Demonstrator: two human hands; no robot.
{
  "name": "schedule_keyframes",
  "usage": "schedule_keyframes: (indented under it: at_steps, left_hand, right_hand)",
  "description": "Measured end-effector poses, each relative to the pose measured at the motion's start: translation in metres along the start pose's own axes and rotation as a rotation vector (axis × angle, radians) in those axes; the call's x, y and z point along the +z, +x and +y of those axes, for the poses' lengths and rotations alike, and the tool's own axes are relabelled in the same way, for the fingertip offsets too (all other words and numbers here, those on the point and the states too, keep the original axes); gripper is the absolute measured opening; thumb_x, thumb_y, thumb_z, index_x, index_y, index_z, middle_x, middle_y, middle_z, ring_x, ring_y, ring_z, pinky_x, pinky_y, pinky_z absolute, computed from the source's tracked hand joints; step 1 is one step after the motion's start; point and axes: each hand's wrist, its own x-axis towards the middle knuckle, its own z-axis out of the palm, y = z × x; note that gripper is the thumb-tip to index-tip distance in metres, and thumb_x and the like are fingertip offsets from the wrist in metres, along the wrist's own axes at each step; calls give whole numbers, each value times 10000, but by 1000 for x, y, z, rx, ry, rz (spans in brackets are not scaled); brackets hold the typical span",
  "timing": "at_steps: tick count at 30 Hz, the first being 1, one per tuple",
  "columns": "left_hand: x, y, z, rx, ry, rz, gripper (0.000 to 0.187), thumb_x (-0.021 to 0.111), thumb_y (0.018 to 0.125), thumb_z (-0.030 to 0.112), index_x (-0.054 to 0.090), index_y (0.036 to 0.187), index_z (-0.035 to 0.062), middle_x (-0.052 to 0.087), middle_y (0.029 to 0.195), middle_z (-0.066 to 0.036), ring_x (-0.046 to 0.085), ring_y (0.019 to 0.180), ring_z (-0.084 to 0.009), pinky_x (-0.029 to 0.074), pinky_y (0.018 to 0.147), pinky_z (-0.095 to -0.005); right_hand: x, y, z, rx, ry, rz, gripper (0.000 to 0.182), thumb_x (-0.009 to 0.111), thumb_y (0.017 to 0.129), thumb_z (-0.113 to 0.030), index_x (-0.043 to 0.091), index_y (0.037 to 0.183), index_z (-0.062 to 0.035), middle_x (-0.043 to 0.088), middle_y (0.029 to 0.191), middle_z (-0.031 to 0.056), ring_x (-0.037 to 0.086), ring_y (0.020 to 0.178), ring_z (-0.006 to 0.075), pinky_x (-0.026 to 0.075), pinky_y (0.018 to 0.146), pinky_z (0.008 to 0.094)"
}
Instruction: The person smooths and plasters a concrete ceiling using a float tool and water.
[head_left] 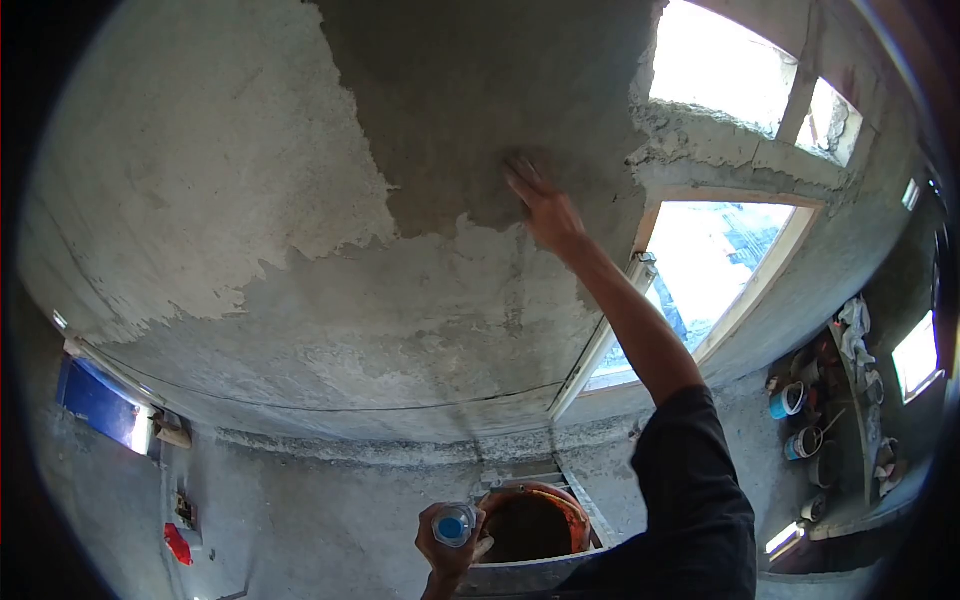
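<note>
My left hand [440, 555], low in the view, is wrapped around a clear plastic bottle [453, 526] with a round blue top, seen from above. Up on the wall, my right hand [545, 210] reaches to the dark, damp-looking plaster patch [480, 110]. Its fingers are smeared by motion, and I cannot make out whether anything is under them. Dry, paler plaster [210, 140] borders the patch on the left. Beside my left hand stands a reddish bucket [580, 530] with dark contents.
To the right of the patch is a framed doorway [815, 215], with window openings [725, 60] above. Metal rails [590, 505] lie by the bucket. Several buckets [787, 402] stand at the far right. A blue panel [95, 400] and a red object [178, 544] are at the left.
</note>
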Motion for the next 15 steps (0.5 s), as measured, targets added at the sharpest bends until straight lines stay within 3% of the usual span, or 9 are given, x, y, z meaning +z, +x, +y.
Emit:
schedule_keyframes:
  at_steps: [3, 5, 9, 11, 13, 15]
  left_hand:
    - [0, 0, -1, 24, 10, -3, 516, 865, 608, 182, 535, 975, 32, 614, 827, -95, 614, 736, -211, 503, 693, -341]
    - [0, -2, 1, -2, 12, 3, 515, 866, 607, 183, 537, 972, 30, 615, 825, -95, 614, 734, -209, 503, 695, -339]
    - [-1, -2, -1, 57, 48, 16, 535, 896, 585, 193, 549, 961, 33, 622, 810, -95, 630, 692, -213, 516, 651, -327]
    - [-1, -4, -3, 61, 57, 16, 530, 895, 587, 190, 549, 957, 33, 624, 805, -92, 630, 689, -209, 517, 652, -327]
    - [1, -4, -1, 67, 56, 24, 524, 894, 590, 187, 549, 953, 33, 625, 799, -89, 631, 687, -206, 518, 652, -327]
    - [1, -2, 5, 66, 53, 12, 509, 890, 596, 182, 549, 944, 34, 629, 793, -89, 632, 682, -201, 520, 645, -324]
  right_hand:
    - [-17, 2, 0, 82, 230, 162, 610, 547, 757, 75, 479, 1333, -113, 380, 1429, 149, 366, 1301, 381, 370, 1061, 444]
    - [-46, 40, 6, 47, 79, 516, 638, 551, 741, 84, 467, 1343, -110, 387, 1424, 151, 375, 1294, 385, 367, 1062, 444]
    - [-48, 73, 17, 199, 155, 414, 647, 556, 731, 84, 455, 1346, -88, 380, 1428, 149, 362, 1306, 377, 354, 1073, 439]
    - [-16, 59, 22, 14, -52, 364, 634, 562, 734, 80, 452, 1341, -67, 379, 1432, 140, 346, 1319, 367, 353, 1075, 428]
    - [-2, 22, 4, 15, -8, 83, 626, 568, 732, 77, 458, 1333, -61, 365, 1444, 127, 333, 1330, 354, 362, 1071, 421]
    - [-4, -4, -14, 53, 105, -18, 631, 563, 726, 84, 460, 1332, -60, 370, 1440, 135, 342, 1324, 360, 366, 1067, 422]
